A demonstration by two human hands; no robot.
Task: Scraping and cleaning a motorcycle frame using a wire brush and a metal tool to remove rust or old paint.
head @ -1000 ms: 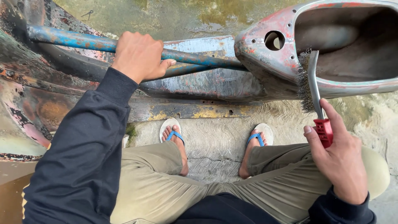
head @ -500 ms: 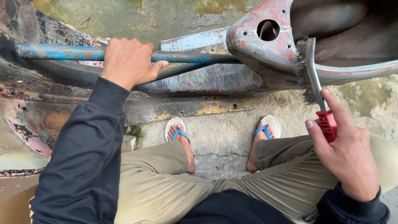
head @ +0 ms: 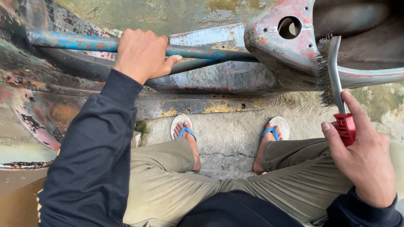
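From the head camera, the left hand [head: 142, 54] is wrapped around a blue painted metal tube [head: 75, 42], fingers curled over the top and thumb stretched along its right side. The tube is chipped and rusty and runs from the left edge to a worn metal body shell [head: 277, 54] with peeling red and grey paint and a round hole near its top.

The right hand [head: 364, 157] grips the red handle of a wire brush [head: 334, 82], fingers closed tight around it and thumb lying up along the handle's left side. The brush points up and away from the person; its bristles touch the lower edge of the shell, just right of the hole.

Below, both feet in blue-strapped sandals [head: 182, 126] stand on rough concrete ground [head: 229, 134], knees bent in khaki trousers [head: 168, 185]. Dark sleeves cover both arms.
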